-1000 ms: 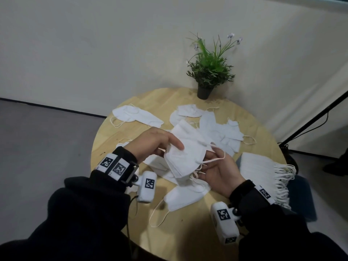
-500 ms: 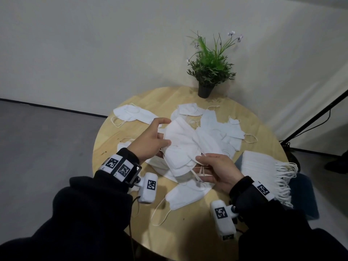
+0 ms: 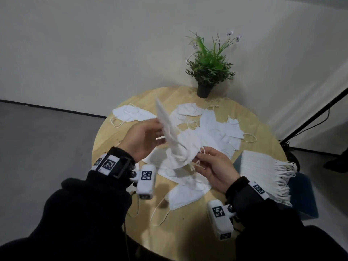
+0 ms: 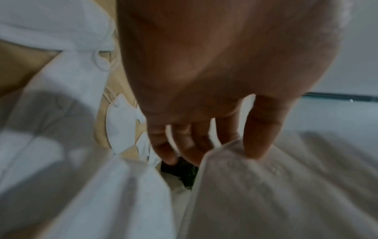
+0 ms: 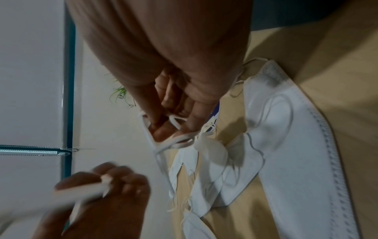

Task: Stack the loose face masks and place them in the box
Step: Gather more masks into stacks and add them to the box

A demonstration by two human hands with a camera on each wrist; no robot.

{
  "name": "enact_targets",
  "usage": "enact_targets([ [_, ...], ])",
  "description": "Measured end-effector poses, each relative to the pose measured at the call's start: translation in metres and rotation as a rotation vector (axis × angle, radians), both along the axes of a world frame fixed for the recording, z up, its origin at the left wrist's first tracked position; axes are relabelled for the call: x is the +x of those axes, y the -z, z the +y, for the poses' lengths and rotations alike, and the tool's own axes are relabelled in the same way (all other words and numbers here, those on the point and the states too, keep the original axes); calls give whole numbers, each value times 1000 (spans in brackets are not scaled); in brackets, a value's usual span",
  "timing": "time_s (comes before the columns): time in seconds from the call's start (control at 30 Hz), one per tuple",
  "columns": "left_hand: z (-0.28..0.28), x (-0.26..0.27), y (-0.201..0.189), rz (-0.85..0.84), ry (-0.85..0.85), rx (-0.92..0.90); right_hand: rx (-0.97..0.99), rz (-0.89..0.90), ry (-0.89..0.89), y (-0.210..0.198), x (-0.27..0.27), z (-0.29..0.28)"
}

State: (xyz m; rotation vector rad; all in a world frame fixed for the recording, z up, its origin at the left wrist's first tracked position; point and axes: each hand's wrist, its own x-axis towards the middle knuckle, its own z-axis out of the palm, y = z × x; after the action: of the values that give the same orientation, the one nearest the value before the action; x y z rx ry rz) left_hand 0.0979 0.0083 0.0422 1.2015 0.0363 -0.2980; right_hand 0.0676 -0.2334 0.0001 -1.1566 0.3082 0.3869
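White face masks (image 3: 222, 132) lie scattered over the round wooden table (image 3: 188, 228). My left hand (image 3: 160, 133) pinches one white mask (image 3: 164, 121) between thumb and fingers and holds it upright, edge-on, above the pile; the left wrist view shows the thumb (image 4: 259, 129) on that mask (image 4: 266, 194). My right hand (image 3: 201, 153) grips the end and ear loops of a second mask (image 3: 188, 145), the loops (image 5: 174, 140) caught in its curled fingers (image 5: 192, 116). A neat stack of masks (image 3: 259, 166) lies on the dark blue box (image 3: 303, 196) at the table's right edge.
A potted green plant (image 3: 209, 70) stands at the table's far edge by the wall. A black stand leg (image 3: 310, 125) slants down on the right. One mask (image 3: 131, 114) lies alone at the far left; another (image 3: 186, 196) lies near me.
My hands have drawn apart. The left hand lifted its mask and turned it upright, away from the mask that the right hand keeps by its loops.
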Motion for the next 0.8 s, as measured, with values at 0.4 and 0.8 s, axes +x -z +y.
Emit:
enact_targets([
  [0.4,-26,4,18,25,-79,262,80,48,-22,-4,-5,5],
  [0.8,-11,5,32,-177,-156,546,-244,50,71,-1,-5,4],
])
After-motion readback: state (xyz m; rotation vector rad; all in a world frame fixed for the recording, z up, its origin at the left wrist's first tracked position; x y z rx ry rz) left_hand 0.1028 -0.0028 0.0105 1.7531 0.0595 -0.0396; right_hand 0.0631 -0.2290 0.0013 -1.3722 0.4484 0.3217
